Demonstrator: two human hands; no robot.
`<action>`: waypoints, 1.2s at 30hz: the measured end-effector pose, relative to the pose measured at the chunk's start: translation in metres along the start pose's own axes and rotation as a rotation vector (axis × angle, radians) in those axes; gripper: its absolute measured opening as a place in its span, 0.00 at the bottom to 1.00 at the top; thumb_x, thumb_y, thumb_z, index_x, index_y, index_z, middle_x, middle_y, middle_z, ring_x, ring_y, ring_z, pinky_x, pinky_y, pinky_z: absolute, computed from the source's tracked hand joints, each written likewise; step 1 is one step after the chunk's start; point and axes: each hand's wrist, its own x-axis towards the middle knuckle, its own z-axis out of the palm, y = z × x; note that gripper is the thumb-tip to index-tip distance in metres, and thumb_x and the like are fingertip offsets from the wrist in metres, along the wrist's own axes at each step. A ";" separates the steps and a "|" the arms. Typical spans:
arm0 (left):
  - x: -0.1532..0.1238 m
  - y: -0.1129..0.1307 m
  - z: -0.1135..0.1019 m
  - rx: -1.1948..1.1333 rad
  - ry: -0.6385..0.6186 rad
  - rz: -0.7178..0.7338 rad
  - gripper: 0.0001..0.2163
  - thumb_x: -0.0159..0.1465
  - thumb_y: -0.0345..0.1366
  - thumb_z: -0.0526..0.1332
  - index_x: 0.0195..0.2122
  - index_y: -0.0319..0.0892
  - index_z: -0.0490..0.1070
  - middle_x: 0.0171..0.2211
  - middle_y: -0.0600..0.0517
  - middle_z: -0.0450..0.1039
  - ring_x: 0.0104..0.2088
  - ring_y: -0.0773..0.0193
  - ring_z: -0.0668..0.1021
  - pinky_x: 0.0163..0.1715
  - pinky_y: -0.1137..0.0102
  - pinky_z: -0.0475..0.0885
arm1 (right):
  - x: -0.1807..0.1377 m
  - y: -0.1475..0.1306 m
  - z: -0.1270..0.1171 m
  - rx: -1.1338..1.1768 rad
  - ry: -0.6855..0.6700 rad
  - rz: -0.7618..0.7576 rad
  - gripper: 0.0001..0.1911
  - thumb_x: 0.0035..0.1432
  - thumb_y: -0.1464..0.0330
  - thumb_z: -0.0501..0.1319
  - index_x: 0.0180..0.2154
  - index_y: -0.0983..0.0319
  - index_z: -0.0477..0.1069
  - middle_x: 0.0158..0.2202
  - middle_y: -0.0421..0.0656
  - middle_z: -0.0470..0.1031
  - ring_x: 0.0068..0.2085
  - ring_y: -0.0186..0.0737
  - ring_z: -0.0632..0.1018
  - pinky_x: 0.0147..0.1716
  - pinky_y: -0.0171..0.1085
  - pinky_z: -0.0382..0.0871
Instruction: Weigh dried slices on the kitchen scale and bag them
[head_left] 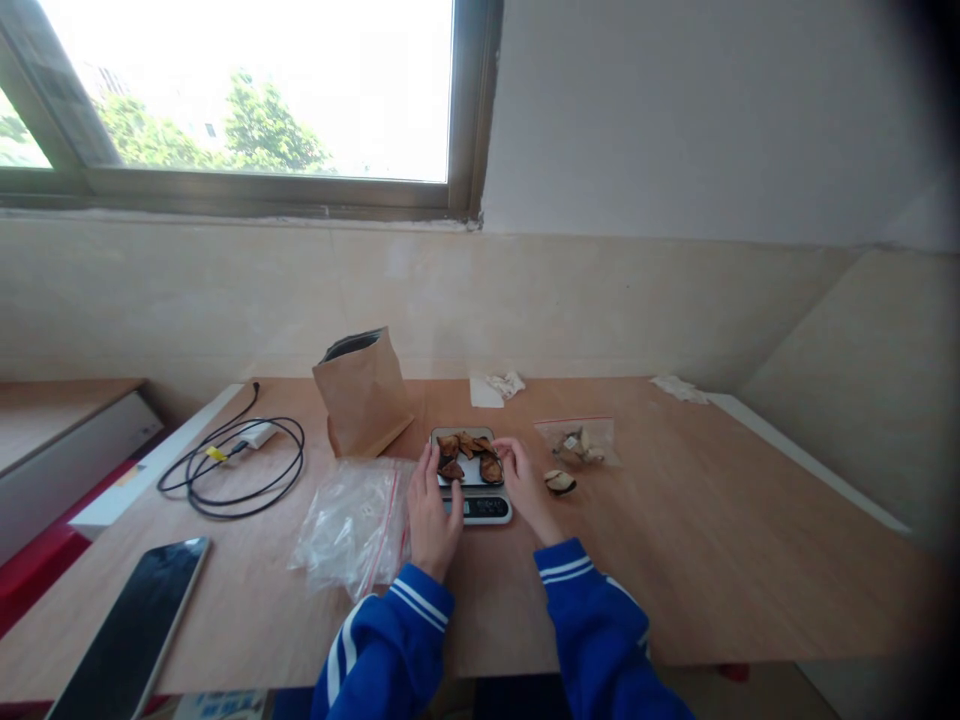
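On the table in front of me is a small digital kitchen scale (480, 508), with several brown, curled dried slices (450, 466) on its pale weighing plate. My left hand (431, 520) lies along the scale's left edge, fingers stretched and thumb apart, covering part of the display panel. From the other side, my right hand (526, 490) reaches the plate's right edge. Its fingertips are at the slices there, and I cannot tell if they touch. A single pale slice with a dark rim (559, 482) lies just right of that hand.
Clear zip bags (349, 525) lie left of my left hand. Behind them stands an open brown paper bag (364, 390). A zip bag with pale pieces (581, 443) sits right of the scale. Further left are a coiled black cable (193, 492) and a phone (131, 630).
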 end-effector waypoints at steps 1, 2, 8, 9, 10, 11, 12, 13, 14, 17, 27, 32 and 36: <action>0.005 0.001 0.004 0.018 -0.006 -0.005 0.25 0.64 0.33 0.52 0.62 0.41 0.51 0.62 0.41 0.56 0.62 0.53 0.60 0.59 0.53 0.58 | 0.005 -0.001 0.004 -0.020 -0.005 -0.024 0.14 0.60 0.73 0.45 0.41 0.61 0.67 0.37 0.46 0.71 0.41 0.42 0.74 0.43 0.42 0.69; 0.010 0.002 0.008 0.037 -0.015 -0.008 0.25 0.64 0.33 0.52 0.62 0.41 0.52 0.62 0.41 0.56 0.62 0.52 0.60 0.59 0.53 0.58 | 0.009 -0.001 0.008 -0.049 -0.012 -0.047 0.15 0.60 0.74 0.44 0.41 0.61 0.67 0.38 0.47 0.71 0.42 0.42 0.73 0.45 0.43 0.68; 0.033 -0.005 0.037 0.112 -0.115 -0.011 0.24 0.60 0.29 0.54 0.59 0.37 0.57 0.62 0.38 0.56 0.62 0.47 0.60 0.58 0.49 0.60 | 0.025 0.004 0.035 -0.284 -0.104 -0.185 0.19 0.58 0.78 0.45 0.45 0.62 0.69 0.47 0.52 0.69 0.50 0.46 0.69 0.51 0.48 0.64; 0.034 -0.008 0.040 0.109 -0.117 -0.001 0.23 0.60 0.28 0.54 0.58 0.37 0.58 0.61 0.38 0.57 0.61 0.47 0.61 0.58 0.49 0.60 | 0.026 0.006 0.038 -0.317 -0.128 -0.210 0.19 0.58 0.78 0.46 0.46 0.62 0.69 0.49 0.52 0.69 0.52 0.47 0.68 0.52 0.49 0.63; 0.034 -0.010 0.041 0.101 -0.115 0.009 0.22 0.60 0.27 0.53 0.57 0.37 0.60 0.61 0.38 0.58 0.61 0.47 0.62 0.58 0.49 0.60 | 0.026 0.008 0.041 -0.345 -0.152 -0.234 0.19 0.59 0.77 0.47 0.46 0.61 0.70 0.50 0.51 0.68 0.53 0.48 0.67 0.53 0.50 0.63; 0.034 -0.013 0.042 0.088 -0.112 0.016 0.21 0.60 0.26 0.53 0.56 0.37 0.61 0.59 0.38 0.60 0.60 0.48 0.64 0.57 0.50 0.61 | 0.026 0.010 0.042 -0.365 -0.178 -0.254 0.18 0.59 0.76 0.48 0.47 0.61 0.70 0.51 0.51 0.68 0.54 0.48 0.66 0.53 0.50 0.62; 0.034 -0.015 0.042 0.070 -0.108 0.020 0.20 0.60 0.26 0.52 0.55 0.38 0.62 0.58 0.38 0.61 0.58 0.49 0.66 0.56 0.50 0.62 | 0.026 0.011 0.042 -0.377 -0.203 -0.267 0.18 0.59 0.76 0.49 0.47 0.60 0.70 0.51 0.50 0.69 0.54 0.48 0.66 0.53 0.50 0.62; 0.033 -0.017 0.042 0.047 -0.103 0.022 0.19 0.61 0.26 0.52 0.54 0.38 0.62 0.57 0.38 0.62 0.57 0.50 0.67 0.55 0.51 0.64 | 0.026 0.011 0.042 -0.385 -0.228 -0.272 0.17 0.60 0.75 0.50 0.47 0.60 0.70 0.51 0.49 0.70 0.53 0.48 0.67 0.53 0.50 0.63; 0.032 -0.019 0.041 0.020 -0.096 0.020 0.18 0.61 0.27 0.52 0.53 0.38 0.62 0.56 0.38 0.63 0.56 0.50 0.68 0.54 0.51 0.65 | 0.026 0.011 0.040 -0.389 -0.251 -0.272 0.17 0.60 0.75 0.50 0.48 0.60 0.70 0.50 0.49 0.70 0.52 0.48 0.68 0.52 0.49 0.64; 0.030 -0.023 0.040 -0.068 -0.066 0.002 0.16 0.62 0.28 0.52 0.51 0.39 0.62 0.52 0.40 0.66 0.54 0.52 0.70 0.52 0.53 0.67 | 0.024 0.005 0.034 -0.401 -0.296 -0.251 0.17 0.60 0.75 0.51 0.48 0.60 0.70 0.47 0.49 0.72 0.49 0.47 0.70 0.49 0.48 0.66; 0.030 -0.019 0.034 -0.192 -0.023 -0.049 0.14 0.61 0.30 0.55 0.49 0.40 0.62 0.47 0.42 0.68 0.50 0.56 0.72 0.51 0.57 0.67 | 0.013 0.015 0.012 -0.223 -0.059 -0.121 0.13 0.60 0.69 0.54 0.46 0.61 0.70 0.43 0.47 0.74 0.45 0.45 0.74 0.46 0.43 0.67; 0.031 -0.013 0.034 -0.238 -0.033 -0.096 0.11 0.62 0.32 0.55 0.47 0.39 0.63 0.43 0.44 0.69 0.45 0.58 0.73 0.47 0.60 0.69 | 0.004 0.042 -0.013 -0.157 0.102 0.020 0.14 0.61 0.66 0.51 0.43 0.64 0.71 0.39 0.49 0.76 0.38 0.44 0.76 0.39 0.42 0.71; 0.030 -0.004 0.033 -0.293 -0.075 -0.100 0.12 0.62 0.32 0.55 0.48 0.40 0.62 0.45 0.44 0.69 0.47 0.58 0.73 0.49 0.60 0.68 | -0.005 0.058 -0.028 -0.164 0.141 0.033 0.15 0.59 0.64 0.53 0.42 0.65 0.71 0.39 0.51 0.76 0.36 0.44 0.76 0.37 0.43 0.72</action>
